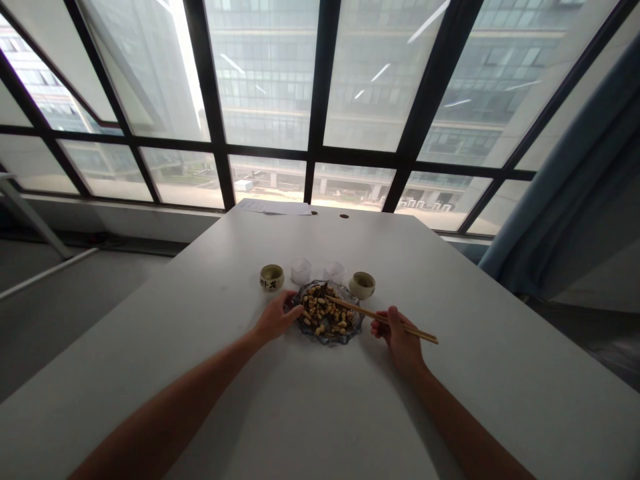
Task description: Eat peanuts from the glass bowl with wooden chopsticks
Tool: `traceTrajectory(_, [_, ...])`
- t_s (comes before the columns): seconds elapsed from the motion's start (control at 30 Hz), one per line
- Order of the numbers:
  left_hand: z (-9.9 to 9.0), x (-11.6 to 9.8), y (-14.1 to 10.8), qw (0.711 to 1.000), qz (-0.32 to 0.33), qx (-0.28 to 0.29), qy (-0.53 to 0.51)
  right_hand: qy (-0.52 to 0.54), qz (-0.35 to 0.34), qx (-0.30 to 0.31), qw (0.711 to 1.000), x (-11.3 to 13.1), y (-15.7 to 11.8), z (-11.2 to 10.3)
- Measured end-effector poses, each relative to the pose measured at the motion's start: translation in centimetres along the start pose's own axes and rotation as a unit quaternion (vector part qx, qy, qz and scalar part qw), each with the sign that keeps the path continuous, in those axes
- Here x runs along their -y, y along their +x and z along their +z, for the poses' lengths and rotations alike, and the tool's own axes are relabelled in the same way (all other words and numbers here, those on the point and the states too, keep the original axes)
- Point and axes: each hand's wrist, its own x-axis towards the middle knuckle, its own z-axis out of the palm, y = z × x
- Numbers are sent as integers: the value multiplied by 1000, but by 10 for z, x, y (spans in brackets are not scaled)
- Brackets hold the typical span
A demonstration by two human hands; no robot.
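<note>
A scalloped clear glass plate (358, 327) holds a heap of mixed nuts (323, 312), some pale and peanut-like, with darker pieces among them. At its left rim my left hand (276, 316) is closed, thumb on top and fingers on the outer side. My right hand (401, 343), to the right of the plate, grips a pair of wooden chopsticks (367, 312). Their tips reach into the heap near its top; whether a piece is pinched between them is too small to tell.
Behind the plate stand two small clear cups (301, 271), flanked by a green-beige cup with dark characters (271, 279) and a similar cup (362, 285). Papers (277, 208) lie at the far edge of the white table (320, 413), by large windows. A blue curtain (560, 180) hangs right.
</note>
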Motion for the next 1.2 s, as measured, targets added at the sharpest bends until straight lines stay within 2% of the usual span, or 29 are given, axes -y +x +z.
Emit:
traceTrajectory(0.67, [1,-3,1,1000,4,1,11,50,14,-32,998,-2,8,-6])
traceTrajectory(0.77, [-7,-9,2,994,60,-63,63,44,0,-27,999,0,5,-3])
traceTrajectory(0.83, [-17,-12,6,977,124,-123,124,33,-7,-24,999,0,2,-1])
traceTrajectory(0.9, [-29,-10,12,957,158,-161,182,24,-11,-20,999,0,-1,0])
traceTrajectory(0.97, [-39,-2,19,948,139,-192,212,17,-13,-15,1000,0,-2,0])
traceTrajectory(1.07, [-47,18,31,952,78,-227,192,21,-10,-15,1000,0,-3,1])
traceTrajectory(1.2, [-48,40,42,972,-11,-198,126,41,4,-18,999,0,-2,1])
